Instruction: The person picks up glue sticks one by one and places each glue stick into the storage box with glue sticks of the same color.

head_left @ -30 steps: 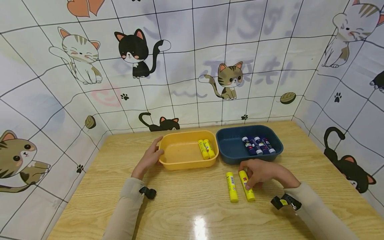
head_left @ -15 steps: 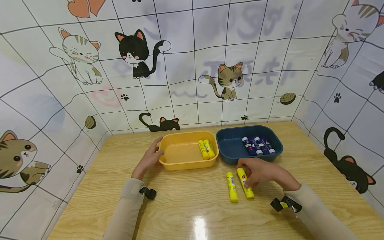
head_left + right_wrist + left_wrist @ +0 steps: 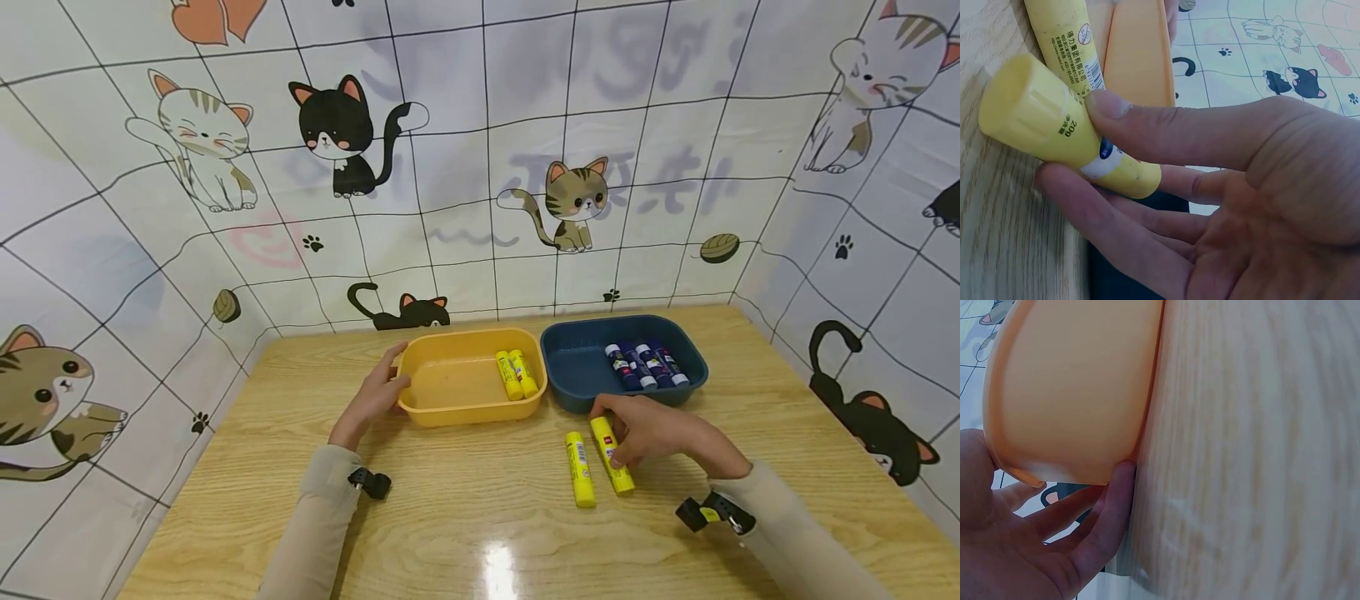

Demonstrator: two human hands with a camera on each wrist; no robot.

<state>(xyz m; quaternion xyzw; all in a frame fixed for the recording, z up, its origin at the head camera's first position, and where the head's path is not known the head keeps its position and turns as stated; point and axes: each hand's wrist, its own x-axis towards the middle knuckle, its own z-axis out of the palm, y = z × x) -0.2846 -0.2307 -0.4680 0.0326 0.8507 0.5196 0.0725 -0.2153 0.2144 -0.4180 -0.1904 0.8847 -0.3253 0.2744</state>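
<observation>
My right hand (image 3: 648, 429) pinches a yellow glue stick (image 3: 604, 435) between thumb and fingers, just in front of the blue bin. Close up in the right wrist view, the held glue stick (image 3: 1054, 122) shows its cap end and "20g" print, tilted off the wood. A second yellow glue stick (image 3: 580, 471) lies to its left on the table. My left hand (image 3: 371, 400) grips the left end of the yellow bin (image 3: 450, 415); in the left wrist view, fingers (image 3: 1116, 506) lie along the bin's outside. Two yellow glue sticks (image 3: 516, 374) lie at that bin's right end.
The dark blue bin (image 3: 577, 367) stands right of the yellow one and holds several dark blue glue sticks (image 3: 647, 365) with white caps. Behind both bins rises a wall covering (image 3: 465, 275) with cat prints. The wooden table (image 3: 435, 517) extends toward me.
My right hand has shifted the pinched glue stick slightly away from me and to the left. The left hand and both bins stay where they were.
</observation>
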